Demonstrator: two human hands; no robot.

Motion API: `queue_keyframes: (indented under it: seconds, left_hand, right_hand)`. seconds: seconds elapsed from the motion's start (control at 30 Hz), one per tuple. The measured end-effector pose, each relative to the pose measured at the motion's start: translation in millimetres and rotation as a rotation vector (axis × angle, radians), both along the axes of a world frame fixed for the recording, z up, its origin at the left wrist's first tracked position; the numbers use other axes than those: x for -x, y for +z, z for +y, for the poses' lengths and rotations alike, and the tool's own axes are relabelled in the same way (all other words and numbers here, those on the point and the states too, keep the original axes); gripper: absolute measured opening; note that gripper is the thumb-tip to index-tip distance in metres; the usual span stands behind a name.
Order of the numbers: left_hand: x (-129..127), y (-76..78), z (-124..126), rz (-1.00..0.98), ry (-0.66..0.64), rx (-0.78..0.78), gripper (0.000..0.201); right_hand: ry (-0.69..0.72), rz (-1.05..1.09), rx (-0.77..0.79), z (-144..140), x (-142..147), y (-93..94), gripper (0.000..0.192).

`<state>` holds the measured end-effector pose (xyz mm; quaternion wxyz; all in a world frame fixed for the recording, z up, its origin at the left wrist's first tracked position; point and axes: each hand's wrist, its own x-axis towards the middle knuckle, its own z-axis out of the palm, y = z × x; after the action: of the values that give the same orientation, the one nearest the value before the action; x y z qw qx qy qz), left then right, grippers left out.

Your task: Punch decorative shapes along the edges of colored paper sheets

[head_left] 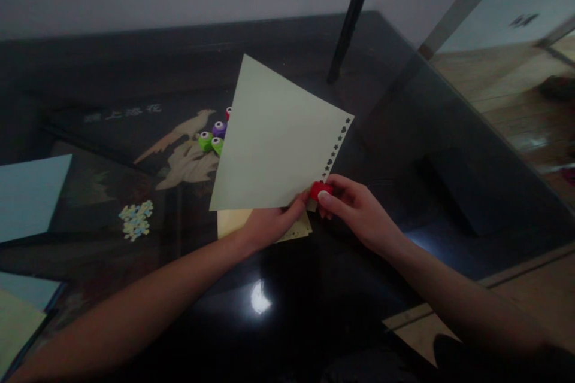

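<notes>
A pale sheet of paper is held up at a slant above the dark table. Its right edge carries a row of small punched stars and hearts. My left hand pinches the sheet's lower edge, with part of the fingers behind it. At the lower right corner my right hand grips a red craft punch with a white button under the thumb. The punch sits on the punched edge. Below the sheet lies a yellowish paper, with small holes along its lower edge.
Green and purple punches stand behind the sheet, partly hidden by it. A small pile of paper cut-outs lies to the left. Blue sheets and a yellow sheet are at the far left. A black post rises at the back.
</notes>
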<state>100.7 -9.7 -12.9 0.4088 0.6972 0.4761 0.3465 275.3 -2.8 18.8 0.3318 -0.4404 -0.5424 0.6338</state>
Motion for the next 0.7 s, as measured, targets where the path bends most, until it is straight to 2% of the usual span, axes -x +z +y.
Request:
queue_keyframes:
  seconds: [0.1,0.7]
  left_hand:
    - [-0.1,-0.4,0.2,0.028,0.03,-0.036,0.029]
    - [0.9,-0.2,0.8,0.03,0.005,-0.033,0.028]
  right_hand:
    - [-0.009,-0.004,-0.009,-0.4,0.6,0.5,0.019]
    - [-0.052,-0.04,-0.038,-0.5,0.2,-0.5,0.02]
